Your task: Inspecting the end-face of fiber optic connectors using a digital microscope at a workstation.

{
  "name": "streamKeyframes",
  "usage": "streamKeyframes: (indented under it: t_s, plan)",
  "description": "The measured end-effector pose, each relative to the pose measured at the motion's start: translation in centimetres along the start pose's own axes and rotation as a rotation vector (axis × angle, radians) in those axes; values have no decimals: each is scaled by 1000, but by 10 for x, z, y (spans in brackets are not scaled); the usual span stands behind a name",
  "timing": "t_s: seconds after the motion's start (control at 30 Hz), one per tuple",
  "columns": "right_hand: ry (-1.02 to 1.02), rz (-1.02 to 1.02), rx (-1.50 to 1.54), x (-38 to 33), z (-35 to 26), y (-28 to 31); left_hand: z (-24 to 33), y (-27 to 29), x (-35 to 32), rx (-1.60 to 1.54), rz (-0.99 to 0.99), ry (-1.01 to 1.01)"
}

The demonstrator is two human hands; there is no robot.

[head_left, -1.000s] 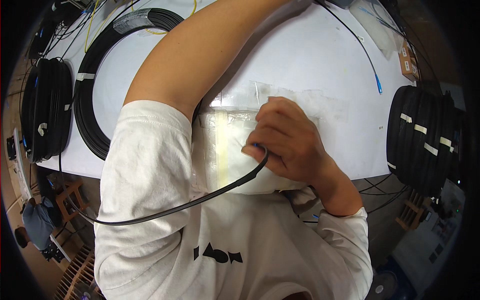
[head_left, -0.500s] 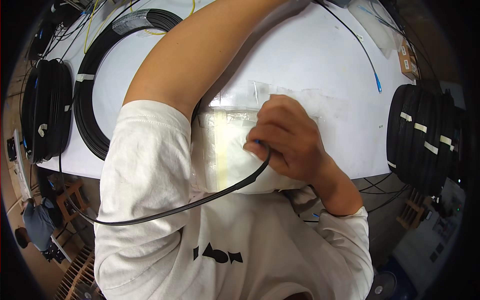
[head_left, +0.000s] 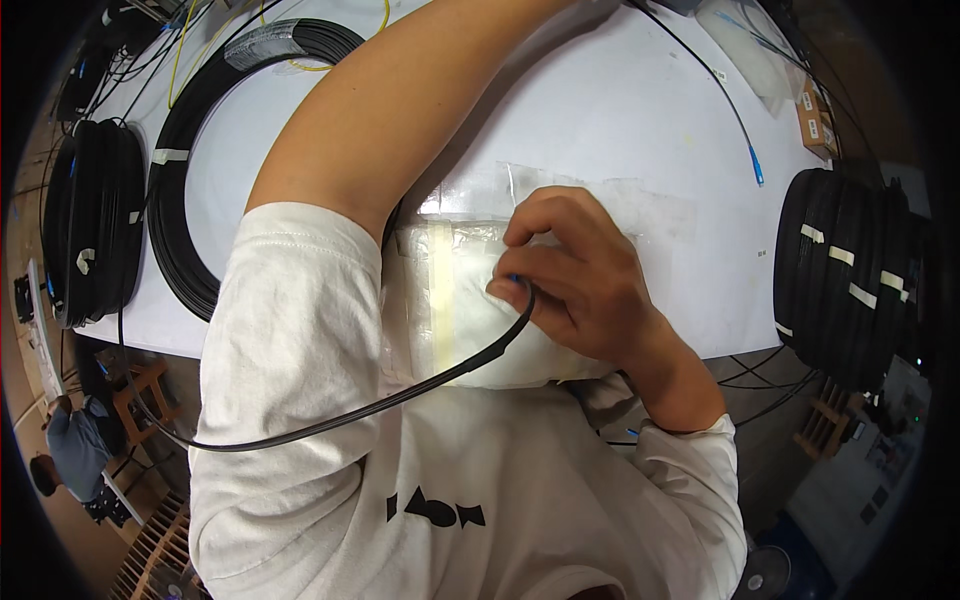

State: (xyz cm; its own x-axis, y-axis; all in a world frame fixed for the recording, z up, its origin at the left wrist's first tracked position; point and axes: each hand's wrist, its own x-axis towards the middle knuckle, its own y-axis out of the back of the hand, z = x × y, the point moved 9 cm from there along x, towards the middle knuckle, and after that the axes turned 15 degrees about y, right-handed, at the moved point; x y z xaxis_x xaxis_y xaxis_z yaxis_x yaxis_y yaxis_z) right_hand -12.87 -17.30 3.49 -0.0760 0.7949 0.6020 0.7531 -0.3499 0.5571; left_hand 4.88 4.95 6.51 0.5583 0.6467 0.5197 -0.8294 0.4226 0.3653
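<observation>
The right hand (head_left: 575, 280) curls palm-down at the near edge of the white surface (head_left: 620, 110), fingers (head_left: 520, 262) pinched on the end of a thin black cable (head_left: 400, 400), which loops leftward across the person's chest. The left arm stretches away, its hand out of view.

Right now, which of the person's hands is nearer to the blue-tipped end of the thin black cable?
Right. The right hand pinches the thin black cable at its blue tip. The left hand is out of view; its arm reaches far across the white table.

Cable workshop: white workbench (head_left: 640, 110), taped black cable coils (head_left: 840, 275), yellow fibre leads (head_left: 215, 40).
</observation>
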Motion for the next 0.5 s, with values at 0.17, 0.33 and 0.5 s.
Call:
streamKeyframes:
  t_s: [0.17, 0.33, 0.5]
  plan:
    - [37, -69, 71, 0, -5, -2, 10, 5, -7, -11, -6, -10]
    - [3, 10, -37, -3, 1, 6, 9, 6, -7, 15, -45, 60]
    - [56, -22, 53, 0, -6, 2, 3, 1, -1, 14, -49, 53]
